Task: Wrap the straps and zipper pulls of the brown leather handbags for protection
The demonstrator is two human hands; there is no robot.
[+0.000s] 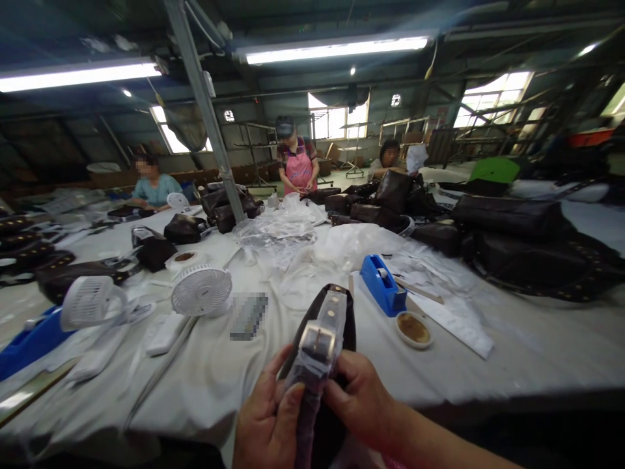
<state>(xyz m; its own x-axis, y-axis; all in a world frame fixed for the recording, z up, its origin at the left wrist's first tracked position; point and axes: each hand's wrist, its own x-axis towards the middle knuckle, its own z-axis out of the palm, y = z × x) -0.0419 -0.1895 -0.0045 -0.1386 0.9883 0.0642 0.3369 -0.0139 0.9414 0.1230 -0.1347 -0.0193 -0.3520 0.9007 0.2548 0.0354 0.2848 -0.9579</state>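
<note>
Two hands meet at the worktop's (195,384) six o'clock edge, holding a strap (327,320) wrapped in clear film (338,302) that points toward twelve. The left hand (268,417) grips it, thumb on top; the right hand (364,397) pinches near the buckle (317,342), on film or strap, I can't tell. Smoothing the film looks like the step in hand; next calls for a steady left grip, I'd judge.

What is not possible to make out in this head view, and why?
Head view:
Buckled strap: lower end cut off by bottom edge.
Object beside white fan: pixelation hides its identity.
Left blue dispenser: cut off by left edge.
Pink-aproned person: work too small to identify.
</note>
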